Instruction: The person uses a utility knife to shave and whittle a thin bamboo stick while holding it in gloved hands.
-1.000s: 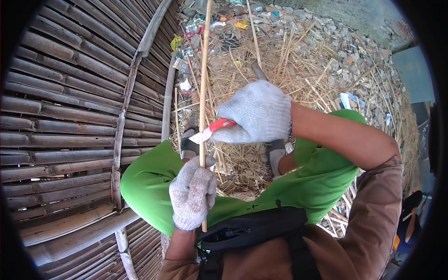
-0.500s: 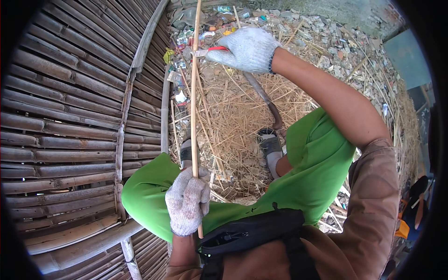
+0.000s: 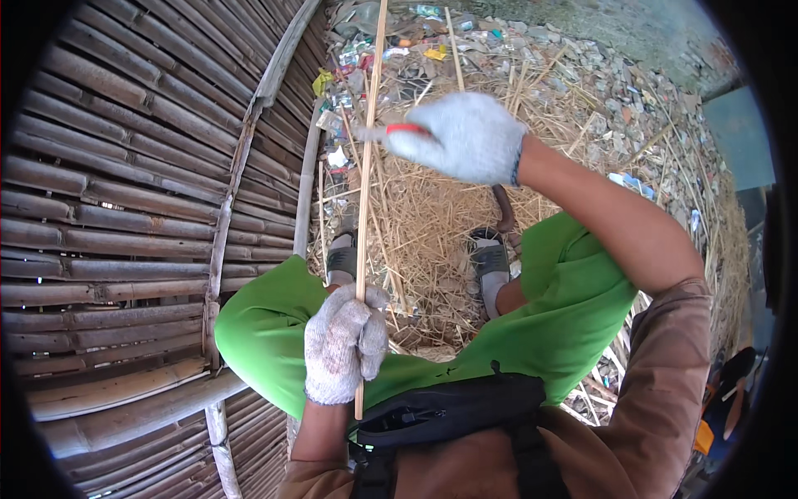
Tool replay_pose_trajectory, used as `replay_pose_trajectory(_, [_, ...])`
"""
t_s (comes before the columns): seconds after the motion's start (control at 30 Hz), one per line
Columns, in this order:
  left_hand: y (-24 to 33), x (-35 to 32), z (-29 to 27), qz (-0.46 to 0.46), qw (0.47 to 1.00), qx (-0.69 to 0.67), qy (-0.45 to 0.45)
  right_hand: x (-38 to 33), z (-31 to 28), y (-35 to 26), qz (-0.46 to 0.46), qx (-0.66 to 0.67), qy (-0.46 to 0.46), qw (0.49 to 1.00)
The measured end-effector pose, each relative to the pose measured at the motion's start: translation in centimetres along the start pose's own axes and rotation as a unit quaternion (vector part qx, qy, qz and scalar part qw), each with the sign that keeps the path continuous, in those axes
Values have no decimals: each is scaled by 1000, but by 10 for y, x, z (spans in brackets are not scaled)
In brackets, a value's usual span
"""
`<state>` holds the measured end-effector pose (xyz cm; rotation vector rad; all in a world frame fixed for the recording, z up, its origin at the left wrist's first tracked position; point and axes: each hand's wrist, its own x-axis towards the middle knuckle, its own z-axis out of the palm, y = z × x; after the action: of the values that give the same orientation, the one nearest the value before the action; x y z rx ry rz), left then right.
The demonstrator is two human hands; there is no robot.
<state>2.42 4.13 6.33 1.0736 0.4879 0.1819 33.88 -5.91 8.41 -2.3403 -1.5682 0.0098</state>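
Observation:
My left hand [image 3: 342, 348], in a soiled white knit glove, is closed around a long, thin bamboo strip [image 3: 363, 216] near its lower end. The strip runs away from me, nearly upright in the view, and its far end leaves the picture at the top. Farther along it, my gloved right hand [image 3: 465, 140] grips a knife [image 3: 407, 129] with a red handle. The blade, blurred by motion, points left and crosses the strip; whether it bites into the bamboo I cannot tell.
A wall of bamboo slats [image 3: 125, 216] stands close on my left. Straw and shavings [image 3: 432, 241] cover the ground between my feet, with rubble and litter [image 3: 582, 91] beyond. A dark, curved wooden piece [image 3: 503, 208] lies near my right shoe. A black bag [image 3: 453, 407] rests at my waist.
My right hand has drawn the knife toward me along the bamboo strip. The left hand keeps its hold near the lower end. The whole view has shifted slightly.

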Motion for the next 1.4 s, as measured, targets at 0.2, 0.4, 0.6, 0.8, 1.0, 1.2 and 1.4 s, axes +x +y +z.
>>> replay_pose_trajectory(0.2, [0,2,-8,3,996,-84,16,-48,28,-74,-156,109,-12,982])
replay_pose_trajectory(0.4, [1,-2,-12,10,995,-95,-28,4,8,-11,-43,-16,78,996])
replay_pose_trajectory(0.6, [1,-2,-12,-3,996,-88,-19,-50,21,-77,-125,112,-83,982])
replay_pose_trajectory(0.8, [3,-3,-14,1,997,-81,-15,-32,9,-54,-121,65,-12,990])
replay_pose_trajectory(1.0, [0,-9,-12,6,999,-30,-34,3,-13,-6,13,-29,36,999])
replay_pose_trajectory(1.2, [-4,-16,-11,2,997,50,-65,33,-38,74,113,-71,101,986])
replay_pose_trajectory(1.4, [-1,-9,-8,-14,1000,21,-18,-9,-10,-25,2,29,-49,998])
